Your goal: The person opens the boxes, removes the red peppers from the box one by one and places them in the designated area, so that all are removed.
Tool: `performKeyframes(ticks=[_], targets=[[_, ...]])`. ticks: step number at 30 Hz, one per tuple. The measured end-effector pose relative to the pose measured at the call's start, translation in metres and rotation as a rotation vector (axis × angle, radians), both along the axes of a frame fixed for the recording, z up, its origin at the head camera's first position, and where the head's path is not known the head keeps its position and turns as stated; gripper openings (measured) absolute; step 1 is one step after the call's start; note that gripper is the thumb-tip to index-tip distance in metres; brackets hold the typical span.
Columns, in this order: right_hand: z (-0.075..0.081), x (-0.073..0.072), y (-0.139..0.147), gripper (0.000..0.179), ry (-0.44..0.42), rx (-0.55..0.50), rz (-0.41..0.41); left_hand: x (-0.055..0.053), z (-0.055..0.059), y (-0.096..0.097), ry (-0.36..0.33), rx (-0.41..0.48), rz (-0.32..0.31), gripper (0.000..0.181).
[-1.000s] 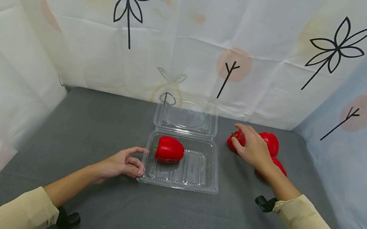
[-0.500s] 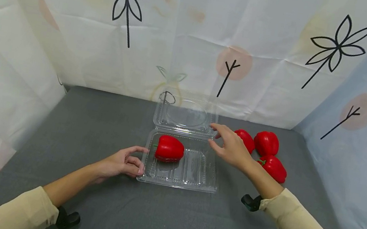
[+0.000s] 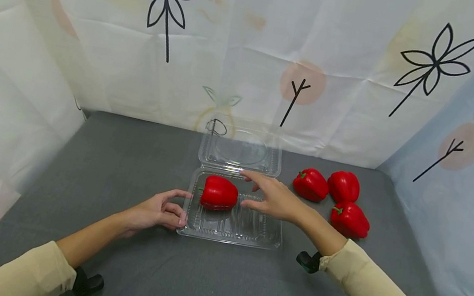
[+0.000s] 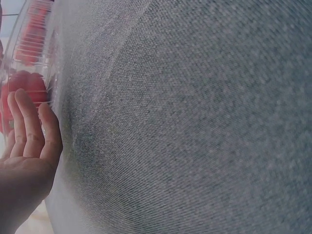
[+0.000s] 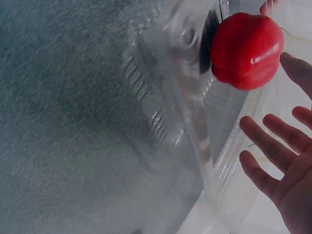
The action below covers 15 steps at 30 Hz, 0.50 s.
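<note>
A clear plastic container [image 3: 229, 241] lies on the grey cloth, its hinged lid [image 3: 240, 154] folded back at the rear. One red bell pepper [image 3: 219, 193] lies on its side in the left part of the tray. My left hand [image 3: 162, 211] touches the container's left edge; the left wrist view shows its fingers [image 4: 30, 126] fairly straight against the wall. Over the right part of the container hovers my right hand [image 3: 273, 198], fingers spread and holding nothing. In the right wrist view these fingers [image 5: 268, 144] are apart from the pepper [image 5: 247, 51].
Right of the container, three more red bell peppers lie close together: one at the left [image 3: 311, 184], one at the back [image 3: 344, 187] and one nearer me [image 3: 350, 220]. A patterned white curtain [image 3: 258, 42] hangs behind the table and along its sides.
My right hand has moved left, without a pepper, from the loose peppers to above the container. My left hand and the pepper in the container stay where they were.
</note>
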State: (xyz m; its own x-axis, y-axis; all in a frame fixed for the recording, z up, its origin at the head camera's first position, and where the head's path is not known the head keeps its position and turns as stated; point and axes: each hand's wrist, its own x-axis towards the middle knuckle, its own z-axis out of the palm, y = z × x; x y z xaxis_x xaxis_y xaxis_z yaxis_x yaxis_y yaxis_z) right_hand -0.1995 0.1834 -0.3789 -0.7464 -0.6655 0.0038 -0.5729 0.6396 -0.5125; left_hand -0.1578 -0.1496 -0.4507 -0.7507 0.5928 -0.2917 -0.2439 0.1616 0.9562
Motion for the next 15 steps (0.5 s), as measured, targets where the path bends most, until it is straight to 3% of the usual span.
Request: performKeyframes(ticks=[15], targets=[[0.004, -0.004, -0.030, 0.077, -0.062, 0.081, 0.036, 0.002, 0.003, 0.001, -0.003, -0.013, 0.009, 0.075]])
